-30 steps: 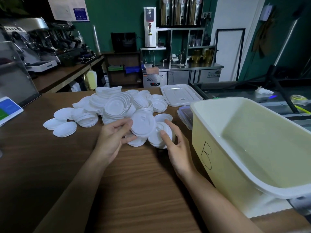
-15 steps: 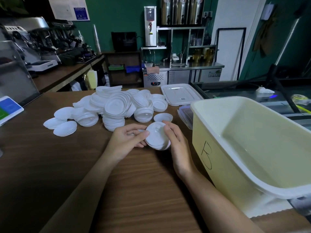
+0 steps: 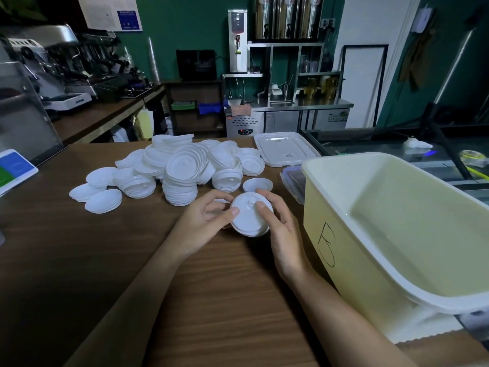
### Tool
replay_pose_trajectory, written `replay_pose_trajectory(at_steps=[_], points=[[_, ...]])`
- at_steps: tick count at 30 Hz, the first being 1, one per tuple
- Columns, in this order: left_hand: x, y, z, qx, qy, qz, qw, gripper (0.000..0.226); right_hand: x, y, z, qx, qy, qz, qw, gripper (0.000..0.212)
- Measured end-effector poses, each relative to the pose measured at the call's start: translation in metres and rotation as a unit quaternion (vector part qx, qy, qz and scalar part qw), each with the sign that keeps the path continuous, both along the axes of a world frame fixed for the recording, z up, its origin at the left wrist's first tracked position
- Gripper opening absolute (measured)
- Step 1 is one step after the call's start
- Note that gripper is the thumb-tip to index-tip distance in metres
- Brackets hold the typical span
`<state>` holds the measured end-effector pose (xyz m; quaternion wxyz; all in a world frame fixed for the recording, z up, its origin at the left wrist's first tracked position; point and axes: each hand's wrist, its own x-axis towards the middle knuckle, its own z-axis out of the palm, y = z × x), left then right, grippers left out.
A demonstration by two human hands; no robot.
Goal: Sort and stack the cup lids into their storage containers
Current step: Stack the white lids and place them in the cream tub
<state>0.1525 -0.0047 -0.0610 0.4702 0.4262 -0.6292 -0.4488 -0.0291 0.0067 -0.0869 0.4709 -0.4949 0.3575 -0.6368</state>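
Observation:
A small stack of white cup lids (image 3: pixel 247 219) sits between my two hands just above the wooden counter. My left hand (image 3: pixel 205 223) curls round its left edge, thumb on top. My right hand (image 3: pixel 281 226) grips the right edge, thumb pressing the top lid. Behind them spreads a big pile of white lids (image 3: pixel 182 168), some stacked, some loose. One lid (image 3: pixel 257 184) lies upside down just beyond my fingers. A large pale yellow bin (image 3: pixel 336 234) marked with a letter stands at the right, nothing visible inside.
A white bin cover (image 3: pixel 285 148) lies at the counter's far edge, and a clear box lid (image 3: pixel 292 182) peeks out beside the bin. A tablet (image 3: pixel 13 168) sits at the far left. Coffee machines and shelves stand beyond the counter.
Both hands gathered the loose lids into one stack and drew it back from the pile toward me. The left hand's lid went onto the stack.

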Motion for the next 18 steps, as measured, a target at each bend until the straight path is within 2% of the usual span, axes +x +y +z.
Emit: replay_pose_trajectory(at_steps=[3, 7, 9, 11, 13, 15, 18], points=[[0.001, -0.001, 0.001, -0.006, 0.0, -0.002, 1.0, 0.032, 0.0, 0.0, 0.0, 0.003, -0.001, 0.005, 1.0, 0.037], [0.001, 0.0, 0.002, -0.025, -0.02, 0.006, 0.999, 0.02, -0.001, 0.0, 0.0, 0.0, 0.007, -0.003, 1.0, 0.035], [0.005, -0.001, 0.0, -0.077, -0.083, 0.055, 0.992, 0.018, -0.001, 0.001, 0.001, -0.003, 0.02, -0.028, 0.999, 0.034], [0.017, -0.004, -0.004, -0.144, -0.214, 0.096, 0.961, 0.021, -0.002, 0.001, 0.002, -0.007, 0.037, -0.064, 0.997, 0.033], [0.029, -0.007, -0.008, -0.165, -0.324, 0.098, 0.926, 0.031, -0.003, 0.001, 0.002, -0.01, 0.048, -0.105, 0.993, 0.033], [0.033, -0.011, -0.014, -0.189, -0.362, 0.085, 0.909, 0.035, -0.004, 0.0, 0.0, -0.004, 0.036, -0.135, 0.99, 0.029], [0.026, -0.016, -0.023, -0.239, -0.37, 0.07, 0.895, 0.029, -0.004, -0.003, -0.002, 0.007, 0.03, -0.143, 0.989, 0.019]])
